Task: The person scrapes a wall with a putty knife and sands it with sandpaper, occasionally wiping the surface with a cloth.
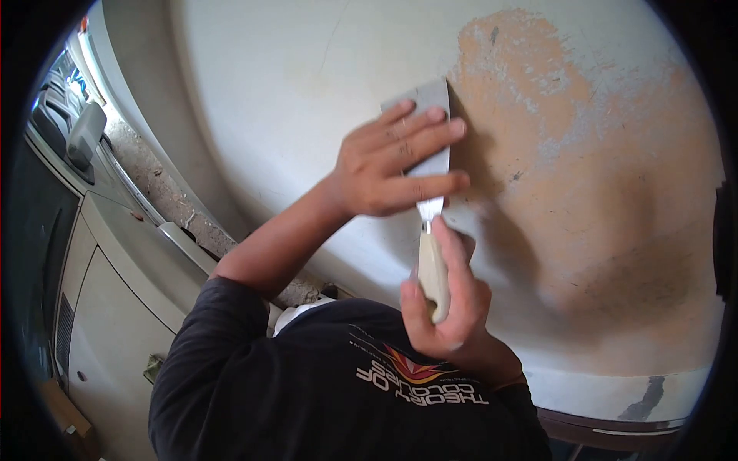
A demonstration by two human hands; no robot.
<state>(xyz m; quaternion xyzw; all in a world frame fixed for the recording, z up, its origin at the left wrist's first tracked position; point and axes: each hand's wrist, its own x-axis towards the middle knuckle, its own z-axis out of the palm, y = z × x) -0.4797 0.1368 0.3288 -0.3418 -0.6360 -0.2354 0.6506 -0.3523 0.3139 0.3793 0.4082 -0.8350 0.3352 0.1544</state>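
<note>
My right hand [457,296] is wrapped round the pale handle of a putty knife [435,265], its index finger stretched along the handle toward the blade. My left hand [400,157] lies flat across the wide metal blade, fingers spread. The blade is up against a white wall [284,92], its right edge beside a rough orange-tan patch [523,84] where the white coat is gone. Grey-white flecks mark the border of this patch. Fingers cover the middle of the blade.
To the left stands a light-coloured car [123,307] with a side mirror [86,134]. A strip of rough ground [157,173] runs between car and wall. A grey stain [644,399] marks the lower wall, above a dark brown ledge [607,430]. A cardboard box [69,419] sits at bottom left.
</note>
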